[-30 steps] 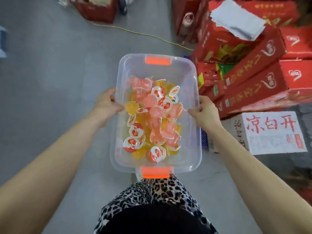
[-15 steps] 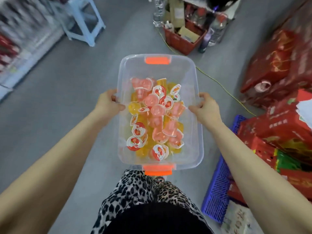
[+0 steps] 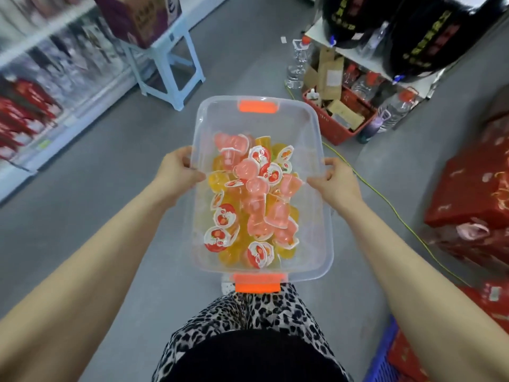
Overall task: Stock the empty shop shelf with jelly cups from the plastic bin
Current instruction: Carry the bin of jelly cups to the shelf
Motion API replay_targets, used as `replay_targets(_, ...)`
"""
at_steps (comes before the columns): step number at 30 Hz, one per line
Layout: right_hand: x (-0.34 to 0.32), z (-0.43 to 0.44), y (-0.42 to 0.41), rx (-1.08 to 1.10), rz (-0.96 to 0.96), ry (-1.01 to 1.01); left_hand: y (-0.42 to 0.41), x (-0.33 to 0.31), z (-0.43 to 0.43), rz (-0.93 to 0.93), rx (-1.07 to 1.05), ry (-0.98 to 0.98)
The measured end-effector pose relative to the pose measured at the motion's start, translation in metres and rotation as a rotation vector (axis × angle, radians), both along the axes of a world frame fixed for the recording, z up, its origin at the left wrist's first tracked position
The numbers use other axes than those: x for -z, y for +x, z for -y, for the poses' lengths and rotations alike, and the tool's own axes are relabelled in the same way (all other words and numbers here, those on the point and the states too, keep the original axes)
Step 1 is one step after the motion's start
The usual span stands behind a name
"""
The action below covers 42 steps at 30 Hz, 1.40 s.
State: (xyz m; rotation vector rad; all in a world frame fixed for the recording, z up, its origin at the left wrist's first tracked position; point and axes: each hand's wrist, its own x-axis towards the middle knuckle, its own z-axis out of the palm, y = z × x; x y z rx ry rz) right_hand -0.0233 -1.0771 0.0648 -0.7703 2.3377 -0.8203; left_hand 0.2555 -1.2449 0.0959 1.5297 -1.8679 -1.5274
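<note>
Currently the plastic bin (image 3: pixel 316 133) is being held, long axis ahead, its side rims gripped by left hand (image 3: pixel 176 175) and right hand (image 3: pixel 334 183); shelves (image 3: pixel 41 86) are lying left of it.

1. Leopard-print fabric (image 3: pixel 248 312), dark spots on a grey-white ground, shows just below the near end of the plastic bin (image 3: pixel 311 125).
2. Plain black cloth (image 3: pixel 248 357) lies below that print, farther from the bin.
3. On either side of the bin, the left hand (image 3: pixel 176 172), the right hand (image 3: pixel 334 180) and both forearms are bare.
</note>
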Motion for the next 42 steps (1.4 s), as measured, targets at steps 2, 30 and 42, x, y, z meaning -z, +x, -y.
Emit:
replay_targets(2, -0.005, 0.044, -0.021, 0.002, 0.004, -0.01, -0.022, -0.003, 0.044, 0.002, 0.002, 0.0)
replay_targets(30, -0.049, 0.708, -0.329, -0.083, -0.067, -0.038, -0.334, -0.027, 0.688, -0.008, -0.09, -0.049)
replay_targets(42, -0.056, 1.016, -0.433, -0.426, -0.089, -0.049, -0.396, -0.012, 0.889, -0.006, -0.456, -0.06)
